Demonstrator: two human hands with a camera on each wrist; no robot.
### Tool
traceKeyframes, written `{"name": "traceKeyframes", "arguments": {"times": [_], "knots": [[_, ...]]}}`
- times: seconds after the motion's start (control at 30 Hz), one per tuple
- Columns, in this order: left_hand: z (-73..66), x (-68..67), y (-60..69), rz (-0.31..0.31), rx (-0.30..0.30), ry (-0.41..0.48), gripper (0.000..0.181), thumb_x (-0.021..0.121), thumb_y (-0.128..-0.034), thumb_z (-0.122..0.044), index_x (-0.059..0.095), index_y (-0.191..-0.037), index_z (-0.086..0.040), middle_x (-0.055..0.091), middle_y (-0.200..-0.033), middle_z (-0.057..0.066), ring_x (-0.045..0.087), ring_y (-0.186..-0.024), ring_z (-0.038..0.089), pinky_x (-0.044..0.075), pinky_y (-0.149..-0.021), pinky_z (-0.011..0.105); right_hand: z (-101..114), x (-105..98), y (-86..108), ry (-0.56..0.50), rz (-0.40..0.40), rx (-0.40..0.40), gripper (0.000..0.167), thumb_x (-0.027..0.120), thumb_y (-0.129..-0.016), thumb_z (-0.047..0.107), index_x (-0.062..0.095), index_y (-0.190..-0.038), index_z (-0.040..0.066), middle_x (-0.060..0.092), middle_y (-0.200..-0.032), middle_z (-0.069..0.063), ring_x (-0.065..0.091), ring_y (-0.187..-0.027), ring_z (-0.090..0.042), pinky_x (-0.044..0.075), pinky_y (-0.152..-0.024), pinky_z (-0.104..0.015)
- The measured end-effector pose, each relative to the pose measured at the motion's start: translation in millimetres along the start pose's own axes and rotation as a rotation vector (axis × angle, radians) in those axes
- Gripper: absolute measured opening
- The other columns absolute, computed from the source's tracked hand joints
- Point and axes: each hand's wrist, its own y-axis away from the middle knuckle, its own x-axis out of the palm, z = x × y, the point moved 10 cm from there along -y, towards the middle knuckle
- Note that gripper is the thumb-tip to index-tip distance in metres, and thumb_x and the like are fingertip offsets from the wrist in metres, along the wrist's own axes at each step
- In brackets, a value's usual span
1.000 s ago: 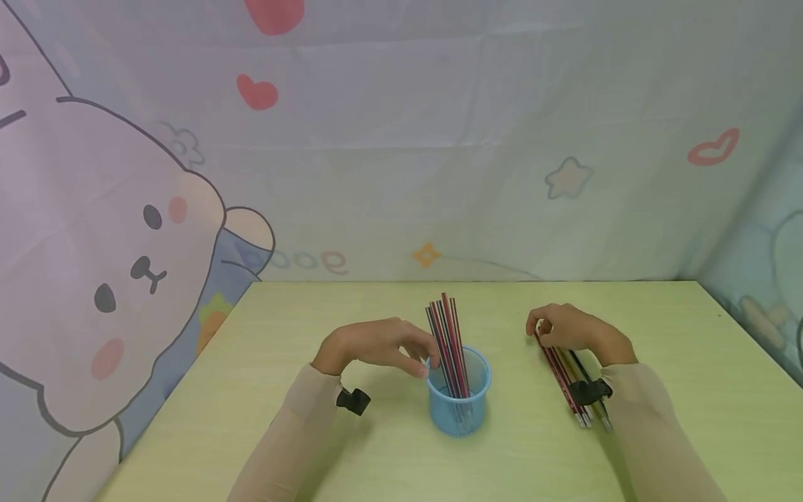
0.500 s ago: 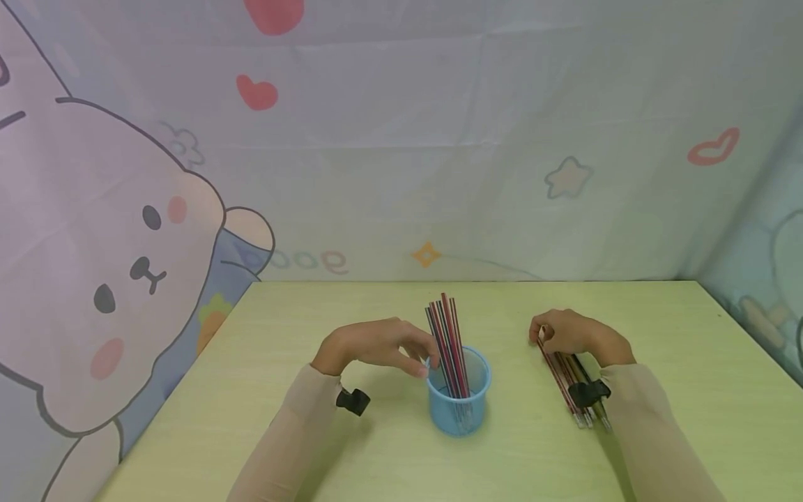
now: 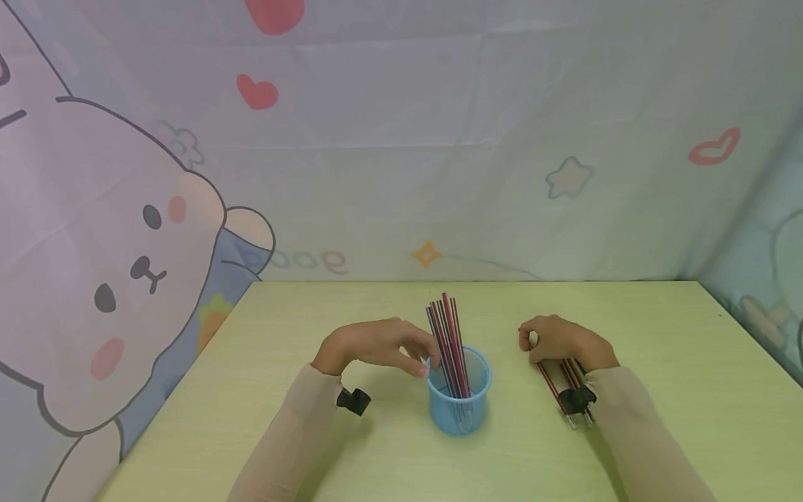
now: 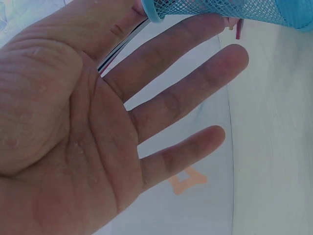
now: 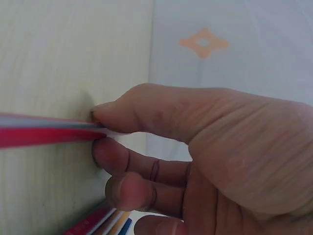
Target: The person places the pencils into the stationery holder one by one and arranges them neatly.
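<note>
In the head view, your left hand (image 3: 379, 341) pinches the rim of the blue mesh cup (image 3: 460, 417), where red and dark pencils (image 3: 447, 345) lean. Your right hand (image 3: 558, 339) clamps a slim red pencil (image 3: 550, 384) beside loose pencils (image 3: 572, 374); it has shifted toward the cup since half a second ago, while your left has stayed.

The left wrist view shows your three other fingers straight and spread.

In the right wrist view, your thumb and forefinger tips close on the red pencil, striped grey.
</note>
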Motion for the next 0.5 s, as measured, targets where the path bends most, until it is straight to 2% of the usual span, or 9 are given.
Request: {"name": "traceKeyframes", "arguments": {"times": [0.2,0.27,0.4,0.43,0.5], "knots": [[0.3,-0.1,-0.2,0.0,0.0,-0.008,0.012,0.07,-0.0957,-0.024,0.067,-0.107,-0.02,0.067,-0.11,-0.011,0.065,-0.105,0.005,0.051,-0.095,0.028,1,2,-4.2,0.043,-0.019,0.006,0.017,0.068,-0.081,0.0,0.059,-0.087,0.012,0.048,-0.078,-0.002,0.039,-0.062,-0.015,0.034,-0.06,-0.031],[0.3,-0.1,-0.2,0.001,0.0,-0.011,0.013,0.07,-0.0958,-0.024,0.067,-0.108,-0.02,0.068,-0.11,-0.01,0.065,-0.105,0.005,0.051,-0.095,0.027,2,1,-4.7,0.043,-0.024,-0.002,0.016,0.069,-0.081,0.001,0.058,-0.086,0.012,0.055,-0.088,-0.004,0.04,-0.062,-0.015,0.035,-0.06,-0.03],[-0.5,0.3,-0.3,0.007,0.005,-0.011,0.014,0.069,-0.0962,-0.023,0.067,-0.109,-0.017,0.069,-0.114,0.001,0.065,-0.105,0.005,0.051,-0.095,0.027,7,-3,-5.5,0.001,-0.031,-0.049,0.011,0.066,-0.085,0.002,0.059,-0.086,0.01,0.063,-0.105,-0.009,0.045,-0.062,-0.014,0.038,-0.057,-0.029],[-0.6,0.4,-0.5,0.008,0.005,-0.011,0.014,0.069,-0.0963,-0.023,0.067,-0.109,-0.017,0.069,-0.115,0.003,0.065,-0.105,0.005,0.051,-0.095,0.027,10,-5,-5.3,-0.009,-0.034,-0.071,0.009,0.066,-0.086,0.003,0.059,-0.087,0.009,0.063,-0.106,-0.009,0.046,-0.062,-0.013,0.038,-0.057,-0.028],[-0.9,0.4,-0.6,0.009,0.003,-0.013,0.014,0.069,-0.0964,-0.023,0.067,-0.109,-0.017,0.069,-0.116,0.007,0.065,-0.105,0.005,0.051,-0.095,0.027,14,-8,-5.6,-0.039,-0.034,-0.111,0.006,0.063,-0.09,0.004,0.059,-0.09,0.008,0.065,-0.1,-0.008,0.047,-0.061,-0.012,0.038,-0.054,-0.027]]}}
